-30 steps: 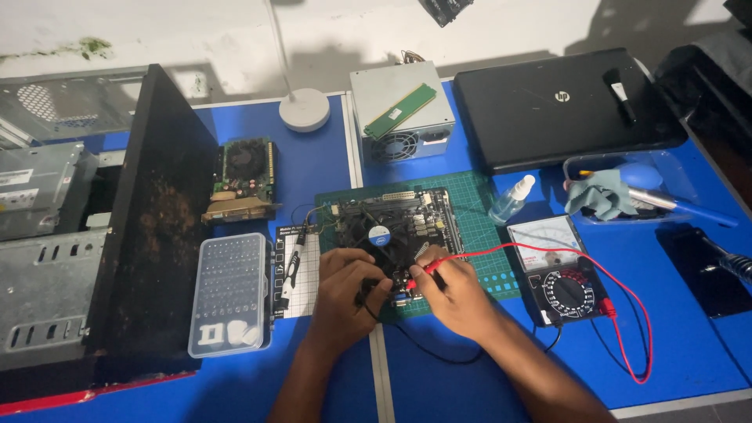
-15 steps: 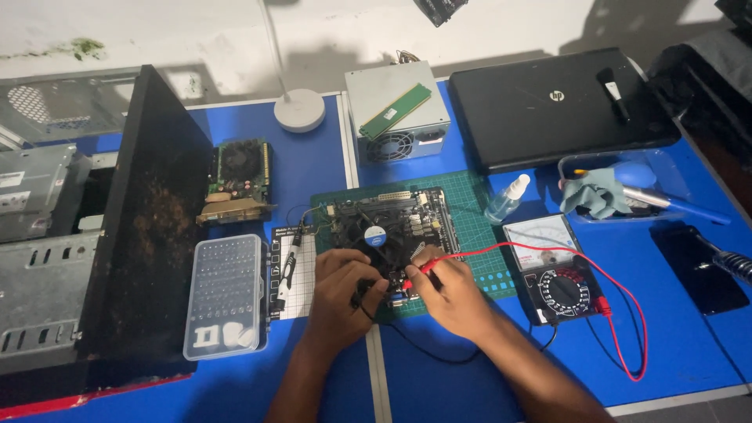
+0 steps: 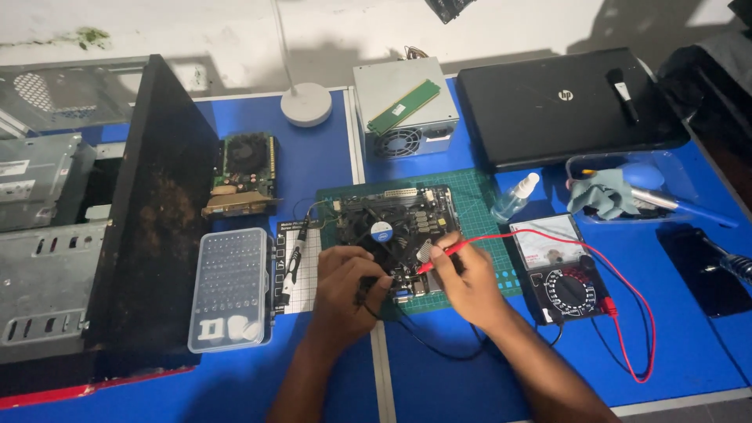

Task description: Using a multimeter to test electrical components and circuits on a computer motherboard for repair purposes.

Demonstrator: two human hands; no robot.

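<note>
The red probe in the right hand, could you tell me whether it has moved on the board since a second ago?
No. The red probe stays just right of the blue-capped fan on the board, held by the right hand.

Both hands' probes (red (image 3: pixel 439 254), black (image 3: pixel 365 288)) on the motherboard (image 3: pixel 392 231)

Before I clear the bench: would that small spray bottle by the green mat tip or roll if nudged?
Probably. The spray bottle stands upright, slim and taller than its base, so a nudge could topple it. It looks like clear plastic, likely light, and its round body might roll toward the multimeter.
</note>
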